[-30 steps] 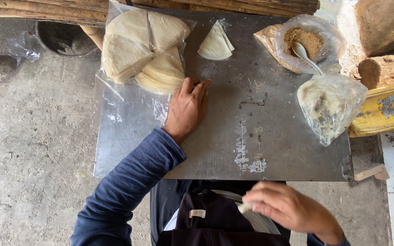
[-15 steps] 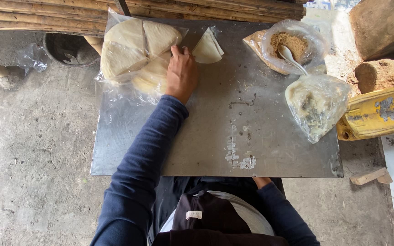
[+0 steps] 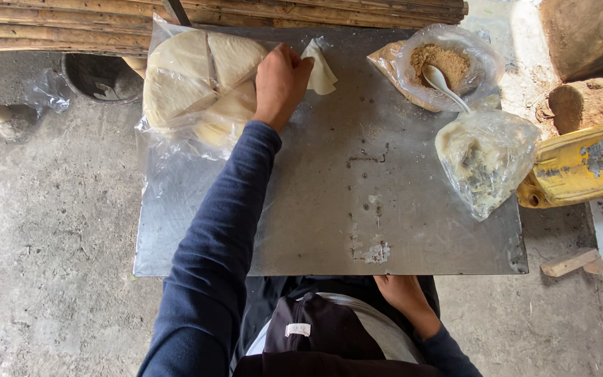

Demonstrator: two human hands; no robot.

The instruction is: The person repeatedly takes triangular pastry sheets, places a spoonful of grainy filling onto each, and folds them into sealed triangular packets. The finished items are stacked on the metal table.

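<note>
We see a pale folded dough wedge (image 3: 321,68) lying flat near the surface's far edge. It's thin, triangular, just beside the wrapper stack (image 3: 197,84).

Dough stack (image 3: 197,77) left, filling bags (image 3: 486,164) right.

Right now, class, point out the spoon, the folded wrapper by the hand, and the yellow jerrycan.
spoon (image 3: 435,78), head view, on its bowl in the brown filling.
folded wrapper (image 3: 322,70), head view, on its middle.
yellow jerrycan (image 3: 584,164), head view, on its side.
</note>
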